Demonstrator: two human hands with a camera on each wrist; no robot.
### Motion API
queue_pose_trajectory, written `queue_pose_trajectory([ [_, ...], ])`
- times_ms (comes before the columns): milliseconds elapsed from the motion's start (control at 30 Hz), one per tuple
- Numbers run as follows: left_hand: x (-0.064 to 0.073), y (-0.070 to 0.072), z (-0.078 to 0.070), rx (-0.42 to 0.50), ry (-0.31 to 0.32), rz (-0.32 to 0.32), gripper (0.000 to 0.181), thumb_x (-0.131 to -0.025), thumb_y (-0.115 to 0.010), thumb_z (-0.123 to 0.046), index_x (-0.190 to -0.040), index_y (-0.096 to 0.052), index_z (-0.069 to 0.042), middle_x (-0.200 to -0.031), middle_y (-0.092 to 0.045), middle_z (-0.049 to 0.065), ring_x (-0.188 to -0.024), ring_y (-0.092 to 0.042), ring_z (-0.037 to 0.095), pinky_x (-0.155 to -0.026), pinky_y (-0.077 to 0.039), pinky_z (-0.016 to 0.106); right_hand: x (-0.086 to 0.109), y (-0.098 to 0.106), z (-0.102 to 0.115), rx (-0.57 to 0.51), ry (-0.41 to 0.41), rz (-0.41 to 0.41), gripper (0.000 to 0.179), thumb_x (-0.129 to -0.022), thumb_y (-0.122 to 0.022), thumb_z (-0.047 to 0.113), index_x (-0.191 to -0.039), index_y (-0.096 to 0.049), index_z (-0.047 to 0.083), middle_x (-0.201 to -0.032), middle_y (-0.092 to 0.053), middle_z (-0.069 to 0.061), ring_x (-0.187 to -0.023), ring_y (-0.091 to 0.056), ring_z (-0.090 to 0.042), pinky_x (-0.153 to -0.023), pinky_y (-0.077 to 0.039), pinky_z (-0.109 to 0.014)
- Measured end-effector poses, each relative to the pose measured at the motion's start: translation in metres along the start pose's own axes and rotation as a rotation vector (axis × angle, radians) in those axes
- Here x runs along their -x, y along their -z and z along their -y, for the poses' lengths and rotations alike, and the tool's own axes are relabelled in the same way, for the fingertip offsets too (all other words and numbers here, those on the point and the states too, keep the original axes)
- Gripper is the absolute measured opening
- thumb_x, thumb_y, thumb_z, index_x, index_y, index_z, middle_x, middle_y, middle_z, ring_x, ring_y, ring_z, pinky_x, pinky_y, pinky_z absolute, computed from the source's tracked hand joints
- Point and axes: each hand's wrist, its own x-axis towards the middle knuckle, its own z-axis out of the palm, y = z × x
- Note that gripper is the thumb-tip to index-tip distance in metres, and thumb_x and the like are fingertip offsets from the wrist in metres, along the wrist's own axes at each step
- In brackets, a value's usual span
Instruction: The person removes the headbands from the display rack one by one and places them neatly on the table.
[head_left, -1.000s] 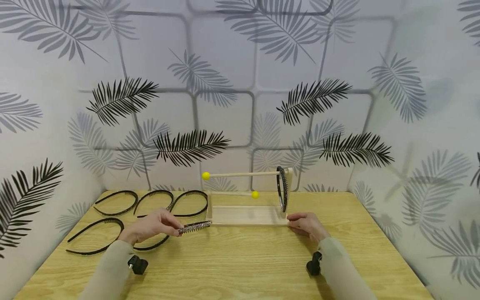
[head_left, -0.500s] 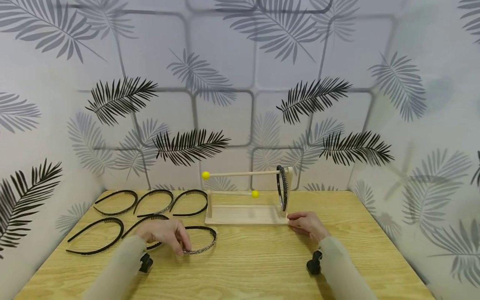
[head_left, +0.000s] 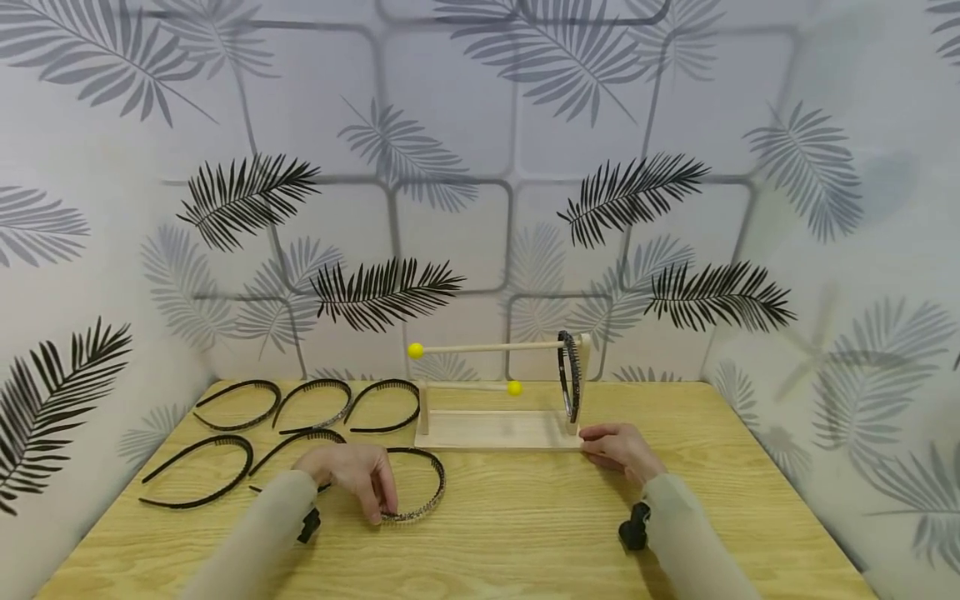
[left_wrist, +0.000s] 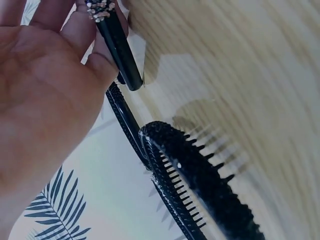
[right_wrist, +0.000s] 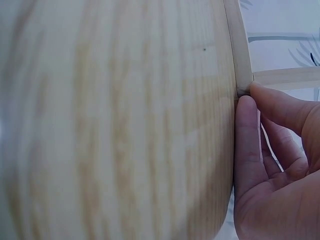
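Note:
My left hand pinches one end of a black headband with a glittery band, low over the table in the head view. In the left wrist view, this headband's dark tip pokes out past the fingers. My right hand holds the right front corner of a wooden rack; thumb and fingertip meet at its edge in the right wrist view. The rack has two rods, each tipped with a yellow ball. A dark toothed headband hangs at the right end of the upper rod.
Several black headbands lie in two rows on the left of the wood-grain table, among them one at the front left. One is partly hidden behind my left hand. A leaf-patterned backdrop stands behind the table.
My left hand has come down and slightly right, toward the table's front, and the headband in it has swung from edge-on to showing its loop. The right hand stays at the rack's corner.

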Motion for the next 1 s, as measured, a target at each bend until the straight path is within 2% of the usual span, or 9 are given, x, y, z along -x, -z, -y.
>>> queue_pose_trajectory([
  [200, -0.0040, -0.0020, -0.0016, -0.017, 0.015, -0.014, 0.019, -0.071, -0.081, 0.008, -0.089, -0.078, 0.001, -0.080, -0.075, 0.009, -0.063, -0.062, 0.002, -0.057, -0.048, 0.016, 0.0013, 0.0015, 0.0006, -0.015, 0.002, 0.007, 0.032, -0.091, -0.067, 0.001, -0.122, -0.065, -0.004, -0.122, -0.065, -0.019, -0.084, -0.069, -0.009, -0.078, -0.059, -0.030],
  [467, -0.0049, -0.0073, -0.0017, 0.013, 0.011, -0.024, 0.019, -0.070, -0.080, 0.010, -0.086, -0.078, 0.001, -0.080, -0.075, 0.014, -0.060, -0.060, 0.003, -0.054, -0.046, 0.016, 0.0021, 0.0014, 0.0013, -0.012, -0.005, 0.003, 0.033, -0.091, -0.066, 0.001, -0.123, -0.064, -0.004, -0.125, -0.063, -0.020, -0.085, -0.069, -0.009, -0.080, -0.058, -0.030],
  [633, -0.0050, -0.0047, 0.0000, 0.007, 0.013, -0.030, 0.019, -0.072, -0.081, 0.006, -0.089, -0.078, 0.000, -0.083, -0.075, 0.014, -0.064, -0.063, 0.004, -0.057, -0.049, 0.017, 0.0015, 0.0009, 0.0005, -0.013, -0.003, 0.002, 0.033, -0.091, -0.066, 0.001, -0.123, -0.064, -0.004, -0.125, -0.063, -0.020, -0.085, -0.069, -0.009, -0.080, -0.058, -0.031],
  [800, -0.0033, -0.0048, 0.0009, -0.016, 0.011, -0.088, 0.016, -0.075, -0.083, -0.003, -0.091, -0.079, -0.005, -0.086, -0.076, 0.011, -0.072, -0.069, 0.009, -0.066, -0.055, 0.022, 0.0007, 0.0005, -0.0020, 0.000, 0.022, 0.024, 0.034, -0.091, -0.067, 0.002, -0.125, -0.063, -0.005, -0.127, -0.062, -0.022, -0.090, -0.069, -0.011, -0.082, -0.058, -0.031],
  [933, -0.0049, -0.0042, 0.0012, 0.022, -0.019, -0.134, 0.019, -0.080, -0.079, -0.005, -0.099, -0.076, -0.001, -0.091, -0.075, 0.015, -0.076, -0.069, 0.011, -0.069, -0.057, 0.025, 0.0002, 0.0012, -0.0018, 0.011, 0.031, 0.024, 0.034, -0.092, -0.066, 0.003, -0.125, -0.064, -0.004, -0.127, -0.062, -0.021, -0.091, -0.069, -0.011, -0.082, -0.058, -0.031],
  [1000, -0.0078, -0.0026, 0.0006, 0.018, -0.040, -0.178, 0.022, -0.082, -0.078, -0.008, -0.102, -0.075, 0.000, -0.094, -0.075, 0.014, -0.078, -0.069, 0.010, -0.070, -0.056, 0.024, 0.0000, 0.0017, -0.0012, 0.013, 0.032, 0.021, 0.034, -0.092, -0.066, 0.003, -0.125, -0.064, -0.004, -0.127, -0.062, -0.021, -0.091, -0.069, -0.011, -0.082, -0.058, -0.031],
])
